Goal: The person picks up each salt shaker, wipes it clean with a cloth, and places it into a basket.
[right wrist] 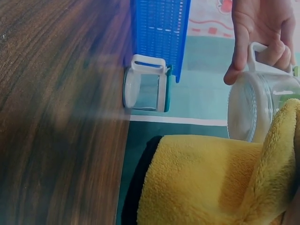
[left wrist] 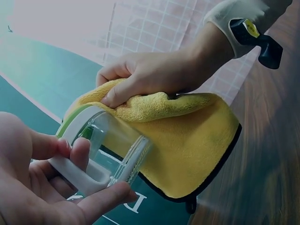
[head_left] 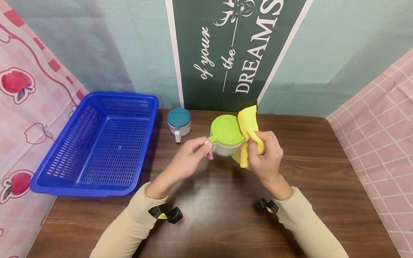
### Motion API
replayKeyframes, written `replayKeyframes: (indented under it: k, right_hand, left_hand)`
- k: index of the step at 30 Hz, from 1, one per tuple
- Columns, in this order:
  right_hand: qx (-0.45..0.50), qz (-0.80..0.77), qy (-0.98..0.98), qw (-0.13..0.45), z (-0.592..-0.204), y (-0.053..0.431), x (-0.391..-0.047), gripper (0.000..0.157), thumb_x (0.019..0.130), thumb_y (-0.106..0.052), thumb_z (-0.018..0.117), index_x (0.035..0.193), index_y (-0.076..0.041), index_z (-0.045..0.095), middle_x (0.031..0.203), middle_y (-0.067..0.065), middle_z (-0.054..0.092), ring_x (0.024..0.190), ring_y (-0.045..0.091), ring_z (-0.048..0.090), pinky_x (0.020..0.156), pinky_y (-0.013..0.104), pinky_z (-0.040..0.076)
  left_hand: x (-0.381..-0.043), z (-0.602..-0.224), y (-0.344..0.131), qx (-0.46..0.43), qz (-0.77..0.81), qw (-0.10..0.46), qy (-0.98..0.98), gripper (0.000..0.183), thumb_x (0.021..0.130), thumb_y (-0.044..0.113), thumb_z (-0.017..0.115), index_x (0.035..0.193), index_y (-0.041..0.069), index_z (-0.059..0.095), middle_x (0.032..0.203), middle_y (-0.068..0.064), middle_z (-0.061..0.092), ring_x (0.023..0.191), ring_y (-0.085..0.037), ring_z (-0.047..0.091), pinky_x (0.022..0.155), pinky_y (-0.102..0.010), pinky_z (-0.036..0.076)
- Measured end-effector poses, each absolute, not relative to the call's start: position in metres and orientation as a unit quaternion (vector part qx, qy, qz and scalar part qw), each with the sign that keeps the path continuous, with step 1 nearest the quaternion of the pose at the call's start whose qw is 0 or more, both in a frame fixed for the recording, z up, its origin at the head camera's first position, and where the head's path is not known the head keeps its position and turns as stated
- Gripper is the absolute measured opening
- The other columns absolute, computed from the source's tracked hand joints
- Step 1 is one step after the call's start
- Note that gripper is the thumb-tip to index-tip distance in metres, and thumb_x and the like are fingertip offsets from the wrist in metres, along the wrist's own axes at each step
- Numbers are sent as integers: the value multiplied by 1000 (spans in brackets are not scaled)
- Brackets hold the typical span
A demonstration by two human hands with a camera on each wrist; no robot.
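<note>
While the left hand pinches its white handle between thumb and fingers, the jar is held above the desk, its green lid uppermost and its clear body ending in a pale base that faces the wood. On the side away from the handle, a yellow cloth with a black edge lies against the jar. The right hand grips this cloth, bunching it under the thumb, while a loose part hangs below; through the glass, the left wrist view shows yellow behind.

Left of this jar, near the back edge of the desk, a second jar stands upright with a blue lid and a white handle turned toward the person. Just beyond it on the left sits a blue basket with slotted walls and floor.

Both forearms wear cream sleeves, with a black device at each wrist. Behind the desk hangs a teal backdrop with a dark lettered panel; pink cloths flank it.
</note>
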State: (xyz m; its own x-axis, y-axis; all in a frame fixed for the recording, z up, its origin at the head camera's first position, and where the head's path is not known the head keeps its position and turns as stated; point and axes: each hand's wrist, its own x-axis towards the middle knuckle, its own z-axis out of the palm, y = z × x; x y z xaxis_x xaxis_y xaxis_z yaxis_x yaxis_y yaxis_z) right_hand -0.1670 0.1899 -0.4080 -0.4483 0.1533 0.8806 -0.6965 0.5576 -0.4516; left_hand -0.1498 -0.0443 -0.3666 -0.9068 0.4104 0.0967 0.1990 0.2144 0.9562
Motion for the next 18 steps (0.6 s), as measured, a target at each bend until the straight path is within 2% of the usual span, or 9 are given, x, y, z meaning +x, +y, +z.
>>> replayKeyframes:
  k: [13, 18]
  right_hand:
    - [187, 464, -736, 456, -408, 197, -170, 22, 86, -14, 63, 93, 7, 65, 80, 20, 61, 71, 21, 51, 67, 21, 38]
    - [181, 466, -739, 452, -406, 200, -171, 21, 86, -12, 63, 94, 7, 67, 82, 20, 62, 72, 21, 51, 67, 21, 38]
  left_hand:
    - [-151, -368, -50, 228, 576, 94, 779, 27, 107, 14, 50, 83, 8, 61, 82, -4, 65, 86, -24, 59, 75, -35, 43]
    - [-150, -369, -51, 246, 566, 104, 780, 27, 107, 15, 50, 83, 9, 60, 82, -2, 65, 83, -21, 57, 73, -34, 42]
